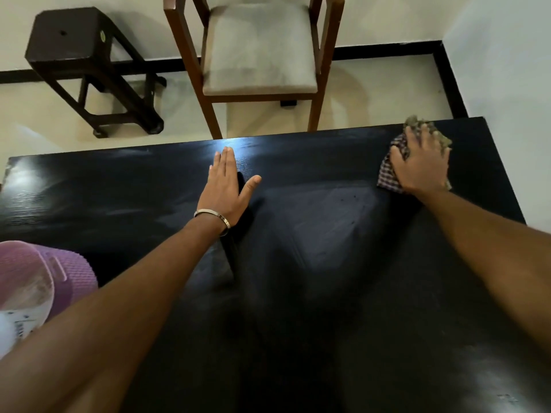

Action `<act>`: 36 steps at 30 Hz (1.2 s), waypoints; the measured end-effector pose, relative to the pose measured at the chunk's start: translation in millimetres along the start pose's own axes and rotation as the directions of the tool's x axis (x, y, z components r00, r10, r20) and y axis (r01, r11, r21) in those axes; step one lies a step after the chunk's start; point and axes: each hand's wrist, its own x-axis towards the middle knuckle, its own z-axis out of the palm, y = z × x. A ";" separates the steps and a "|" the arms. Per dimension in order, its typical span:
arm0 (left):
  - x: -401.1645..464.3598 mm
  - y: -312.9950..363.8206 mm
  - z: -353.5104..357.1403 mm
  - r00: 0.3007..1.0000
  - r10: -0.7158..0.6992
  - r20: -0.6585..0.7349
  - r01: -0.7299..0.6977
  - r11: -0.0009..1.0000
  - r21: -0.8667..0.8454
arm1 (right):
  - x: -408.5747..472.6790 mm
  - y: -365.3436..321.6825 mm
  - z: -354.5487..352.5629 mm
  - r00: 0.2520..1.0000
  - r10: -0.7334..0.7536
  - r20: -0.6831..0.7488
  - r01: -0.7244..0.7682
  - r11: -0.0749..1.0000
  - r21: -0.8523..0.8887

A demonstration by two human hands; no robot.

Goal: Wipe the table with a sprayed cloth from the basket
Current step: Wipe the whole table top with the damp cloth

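Observation:
The black table fills the lower part of the view, with damp streaks across its top. My right hand presses a checked cloth flat against the table's far right corner, fingers spread over it. My left hand lies flat on the table near the far edge, palm down, fingers together, holding nothing; a metal bangle circles its wrist. A pink basket stands at the table's near left, partly hidden by my left forearm.
A white spray bottle shows at the left edge by the basket. Beyond the table stand a wooden chair with a grey seat and a dark stool. A white wall runs along the table's right side.

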 end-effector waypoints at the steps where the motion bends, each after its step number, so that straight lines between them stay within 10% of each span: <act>1: -2.5 -3.1 -1.2 1.000 -0.004 0.003 0.004 1.000 0.005 | -4.1 7.2 -1.0 0.999 0.041 0.006 -0.041 0.999 0.004; 10: -26.3 -22.2 -18.4 1.000 -0.014 -0.010 0.014 1.000 -0.027 | -77.7 -67.8 12.5 0.991 0.131 0.009 -0.131 0.991 -0.032; 17: -48.2 -31.8 -32.7 0.999 -0.011 -0.035 0.010 0.999 -0.044 | -178.0 -222.2 40.4 0.962 -0.264 0.063 0.266 0.964 -0.012; 25: -74.0 -35.5 -35.2 1.000 -0.024 0.019 0.023 0.999 0.037 | -257.6 -278.8 61.3 0.684 -0.712 0.157 0.710 0.700 0.078; 36: -86.2 -17.0 -23.9 0.998 0.056 0.026 -0.057 0.997 0.052 | -192.6 -46.8 19.0 0.994 -0.098 0.043 0.102 0.992 -0.080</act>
